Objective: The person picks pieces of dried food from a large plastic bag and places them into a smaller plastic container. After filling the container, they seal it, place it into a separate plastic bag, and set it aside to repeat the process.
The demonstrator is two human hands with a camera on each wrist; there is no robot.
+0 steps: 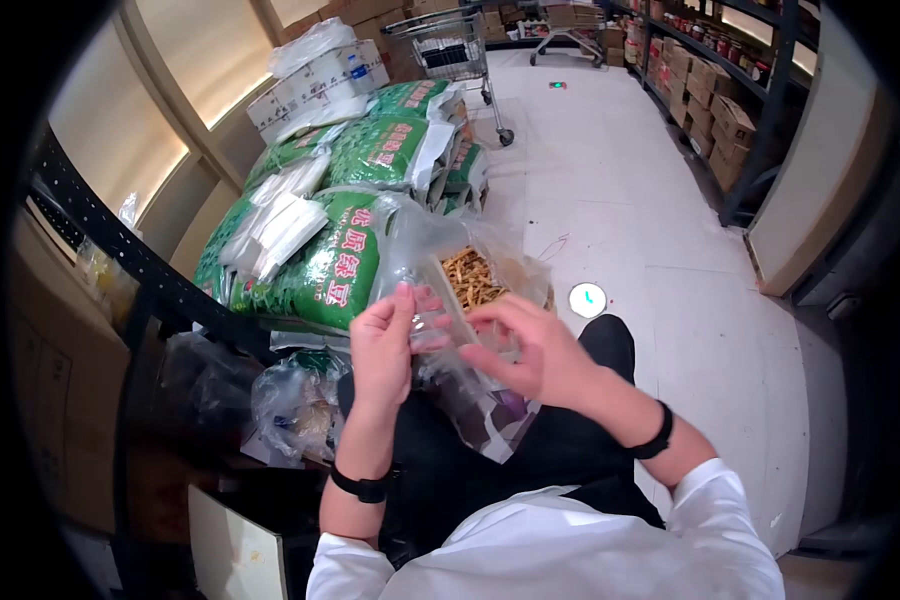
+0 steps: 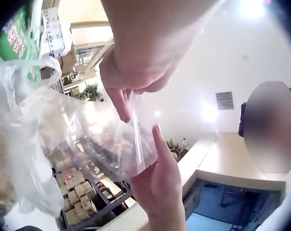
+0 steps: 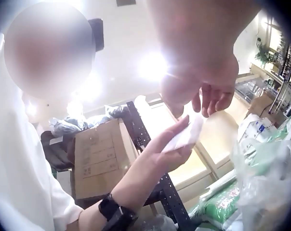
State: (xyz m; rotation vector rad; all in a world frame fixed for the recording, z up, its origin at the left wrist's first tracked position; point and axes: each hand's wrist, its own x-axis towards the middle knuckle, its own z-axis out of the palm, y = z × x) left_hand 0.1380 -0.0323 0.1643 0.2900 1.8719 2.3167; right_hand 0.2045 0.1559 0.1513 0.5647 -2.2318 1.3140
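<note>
My left hand point(image 1: 382, 345) holds a thin clear plastic bag point(image 2: 128, 144), with its thumb pressed over the film. My right hand point(image 1: 538, 352) is just to the right of it, thumb and fingers apart and loosely bent, fingertips close to the film. In the right wrist view the bag looks like a pale folded strip point(image 3: 186, 134) in the left hand. Right behind both hands stands a larger clear bag with brown dried sticks point(image 1: 470, 278) inside. Part of this bag is hidden by the hands.
Green printed sacks point(image 1: 320, 250) are stacked at the left, with a bundle of white plastic bags point(image 1: 275, 230) on top. A shopping cart point(image 1: 450, 60) stands beyond them. Shelving with cartons point(image 1: 715, 105) lines the right. A white round object point(image 1: 587, 300) lies on the floor.
</note>
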